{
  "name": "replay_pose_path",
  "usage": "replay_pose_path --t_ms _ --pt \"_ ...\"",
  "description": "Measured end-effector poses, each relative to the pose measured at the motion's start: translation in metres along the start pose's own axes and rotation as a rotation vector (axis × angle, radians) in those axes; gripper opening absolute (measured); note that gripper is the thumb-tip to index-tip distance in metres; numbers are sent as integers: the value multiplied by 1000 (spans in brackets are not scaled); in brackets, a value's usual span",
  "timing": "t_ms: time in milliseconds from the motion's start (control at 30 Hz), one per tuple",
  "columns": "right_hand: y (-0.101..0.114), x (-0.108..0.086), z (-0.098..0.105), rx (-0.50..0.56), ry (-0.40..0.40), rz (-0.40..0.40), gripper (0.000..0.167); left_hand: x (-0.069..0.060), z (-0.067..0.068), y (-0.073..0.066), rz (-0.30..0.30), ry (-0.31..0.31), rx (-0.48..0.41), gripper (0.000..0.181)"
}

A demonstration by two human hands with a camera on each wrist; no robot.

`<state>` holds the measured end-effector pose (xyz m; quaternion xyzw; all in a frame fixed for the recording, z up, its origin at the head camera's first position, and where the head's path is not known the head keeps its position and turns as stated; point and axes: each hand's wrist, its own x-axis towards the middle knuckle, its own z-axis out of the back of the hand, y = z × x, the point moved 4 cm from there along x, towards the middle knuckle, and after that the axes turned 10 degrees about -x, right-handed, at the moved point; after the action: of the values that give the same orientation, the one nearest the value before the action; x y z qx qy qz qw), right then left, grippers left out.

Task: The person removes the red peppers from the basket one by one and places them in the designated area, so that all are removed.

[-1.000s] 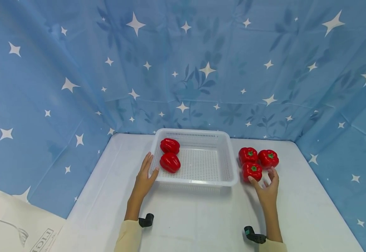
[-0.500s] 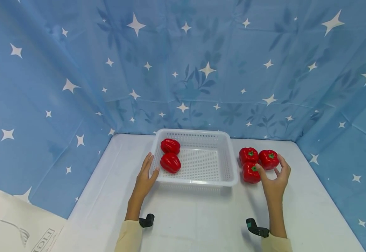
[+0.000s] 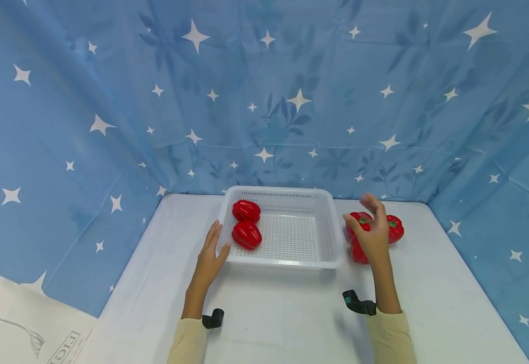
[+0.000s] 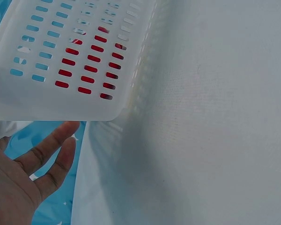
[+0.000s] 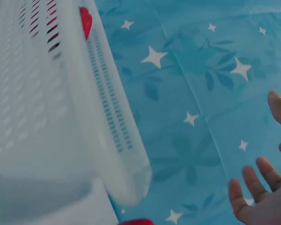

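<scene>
Five shiny red bell peppers total: two in the basket, three on the table. Table group, clustered just right of the basket: a rear-left pepper [image 3: 359, 216] and a right-hand pepper [image 3: 395, 228], each with a green stem end facing up, plus a front pepper [image 3: 358, 254] whose top sits behind the hand. Right hand [image 3: 373, 235] hovers above this trio, thumb and fingers spread wide apart, gripping nothing; it hides part of all three. One white rectangular plastic basket with perforated walls and base [image 3: 282, 264]. Inside, along its left side, two peppers lie sideways, one behind the other: back pepper [image 3: 246, 211], nearer pepper [image 3: 247, 236], apparently touching. Left hand [image 3: 207, 259] at the basket's left side near the front corner, fingers extended, thumb over the front-left rim, no grip; actual contact can't be confirmed. Two beige sleeves, left sleeve [image 3: 188, 341] and right sleeve [image 3: 391, 336]; two black wrist devices, left device [image 3: 213, 319] and right device [image 3: 358, 304]. One white-covered table [image 3: 282, 318] under everything. Blue curtain with white four-pointed stars and darker leaf prints [image 3: 264, 121] behind and on both sides. Lower left corner: pale printed sheet [image 3: 14, 333], lettering partly cut off.
</scene>
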<state>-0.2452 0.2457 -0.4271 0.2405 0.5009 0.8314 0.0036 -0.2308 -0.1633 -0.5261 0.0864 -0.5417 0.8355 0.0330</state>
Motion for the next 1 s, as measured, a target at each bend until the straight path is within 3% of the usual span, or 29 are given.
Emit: replay_pose_path --t_ms 233,367,700,1000 --pt "17 12 -38 2 388 55 70 0 1 -1 -5 -1 8 68" --pt "24 20 -62 18 581 31 66 -1 1 0 5 -4 -1 66" --pt "32 38 -106 -9 784 -4 63 -2 -3 1 -3 2 -17 65" --pt "30 48 -154 -36 1038 -123 62 1 -1 -1 -6 2 -9 64"
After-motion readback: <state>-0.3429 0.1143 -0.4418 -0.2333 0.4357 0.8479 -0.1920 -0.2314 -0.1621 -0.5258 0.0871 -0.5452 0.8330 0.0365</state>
